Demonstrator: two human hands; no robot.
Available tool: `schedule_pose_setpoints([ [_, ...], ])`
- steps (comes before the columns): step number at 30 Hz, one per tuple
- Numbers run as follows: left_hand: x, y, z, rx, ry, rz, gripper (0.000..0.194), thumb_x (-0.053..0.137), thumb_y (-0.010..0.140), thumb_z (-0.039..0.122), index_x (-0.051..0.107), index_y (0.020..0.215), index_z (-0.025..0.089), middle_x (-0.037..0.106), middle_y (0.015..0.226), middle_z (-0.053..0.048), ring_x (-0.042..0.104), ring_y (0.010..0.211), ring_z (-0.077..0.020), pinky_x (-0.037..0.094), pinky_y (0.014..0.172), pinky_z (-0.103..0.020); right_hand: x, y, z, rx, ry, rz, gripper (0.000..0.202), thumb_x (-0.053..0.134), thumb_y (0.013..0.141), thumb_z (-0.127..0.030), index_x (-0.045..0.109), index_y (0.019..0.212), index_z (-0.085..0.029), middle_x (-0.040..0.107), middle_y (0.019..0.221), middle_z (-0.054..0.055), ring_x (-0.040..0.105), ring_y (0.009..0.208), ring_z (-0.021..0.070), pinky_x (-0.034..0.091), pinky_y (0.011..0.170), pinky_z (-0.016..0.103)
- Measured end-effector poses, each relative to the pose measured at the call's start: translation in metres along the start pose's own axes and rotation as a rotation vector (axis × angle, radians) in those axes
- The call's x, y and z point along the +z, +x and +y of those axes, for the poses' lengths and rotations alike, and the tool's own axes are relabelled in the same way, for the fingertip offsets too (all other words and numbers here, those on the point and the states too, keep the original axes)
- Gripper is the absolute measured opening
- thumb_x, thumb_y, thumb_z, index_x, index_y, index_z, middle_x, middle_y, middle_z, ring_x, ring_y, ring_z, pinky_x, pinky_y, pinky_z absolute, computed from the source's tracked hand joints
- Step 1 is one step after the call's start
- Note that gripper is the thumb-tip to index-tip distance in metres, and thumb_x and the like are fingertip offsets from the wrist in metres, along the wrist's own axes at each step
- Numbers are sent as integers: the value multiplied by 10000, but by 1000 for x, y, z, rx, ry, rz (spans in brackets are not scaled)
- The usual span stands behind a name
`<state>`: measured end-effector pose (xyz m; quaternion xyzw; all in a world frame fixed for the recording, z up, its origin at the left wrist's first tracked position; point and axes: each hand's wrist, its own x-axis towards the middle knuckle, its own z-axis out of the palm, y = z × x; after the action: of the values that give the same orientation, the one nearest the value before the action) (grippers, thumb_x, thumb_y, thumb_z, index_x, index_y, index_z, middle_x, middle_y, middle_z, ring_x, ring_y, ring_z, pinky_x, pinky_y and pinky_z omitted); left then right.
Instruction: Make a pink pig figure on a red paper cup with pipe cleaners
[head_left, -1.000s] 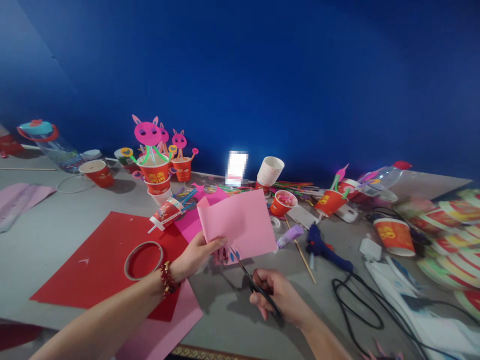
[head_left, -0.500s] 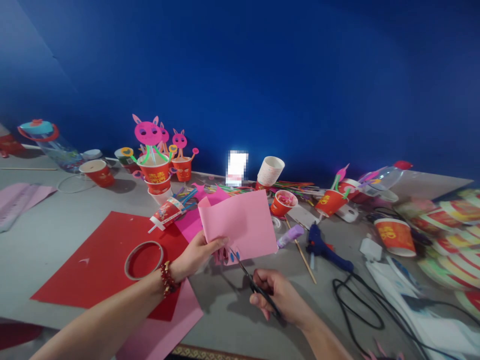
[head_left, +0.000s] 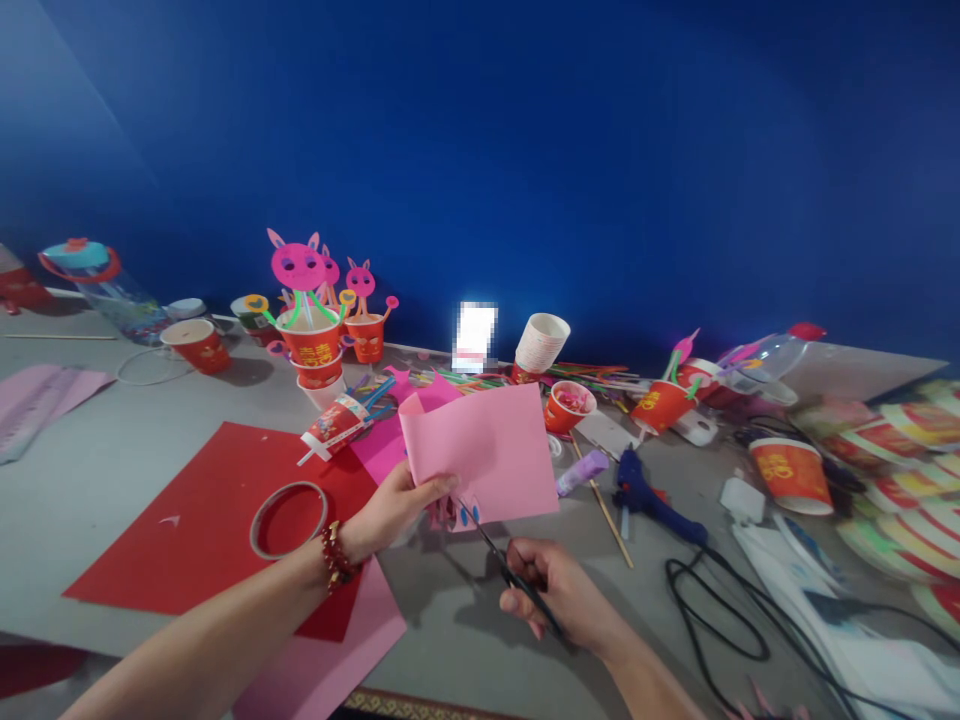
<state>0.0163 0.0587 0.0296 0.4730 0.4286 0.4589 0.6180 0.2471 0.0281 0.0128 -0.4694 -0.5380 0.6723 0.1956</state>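
Over grey table [head_left: 442, 650], pinches pink paper [head_left: 487, 455] shut w/ L hand [head_left: 397, 505], thumb in front, other fingers mostly hidden; curls R hand [head_left: 551, 585] closed rd. black scissors [head_left: 516, 580], w/ blades at paper's lower edge.

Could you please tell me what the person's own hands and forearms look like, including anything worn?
Both hands, left and right, are ungloved, with no sleeves in view. A bracelet of dark red beads with gold-coloured pieces circles the left wrist; the right wrist is bare.
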Motion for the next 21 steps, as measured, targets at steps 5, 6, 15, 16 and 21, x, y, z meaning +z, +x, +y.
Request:
schedule_pose_setpoints([
  [5,1,0,1,2,-19,17,338,713,778,454,687,685,129,681,581,-45,612,484,-142,489,484,-228,0,0,1,1,2,9,590,849,523,-553,362,589,-227,343,422,-146,304,320,26,272,334,165],
  [6,1,0,0,5,-21,18,341,715,777,458,690,687,130,684,586,-48,614,492,-144,495,492,-231,0,0,1,-6,3,9,595,847,523,-559,356,586,-228,333,420,-147,299,320,25,265,334,166],
  [15,3,0,-4,-3,-77,70,347,750,738,474,700,677,136,683,600,-41,593,507,-136,487,500,-226,0,1,2,-23,25,15,617,851,496,-582,355,586,-226,331,427,-149,261,325,16,244,321,157],
  [16,4,0,-4,-4,-85,87,346,759,725,473,700,680,135,679,602,-38,589,512,-134,484,502,-224,0,1,3,-23,32,14,621,850,492,-587,354,586,-226,339,431,-147,265,326,16,247,319,156],
  [21,5,-1,-8,-1,-108,169,338,794,680,461,710,738,139,679,651,-26,590,562,-130,477,538,-220,0,1,2,-35,43,17,650,826,492,-641,331,580,-230,339,411,-146,283,321,20,259,318,155],
])
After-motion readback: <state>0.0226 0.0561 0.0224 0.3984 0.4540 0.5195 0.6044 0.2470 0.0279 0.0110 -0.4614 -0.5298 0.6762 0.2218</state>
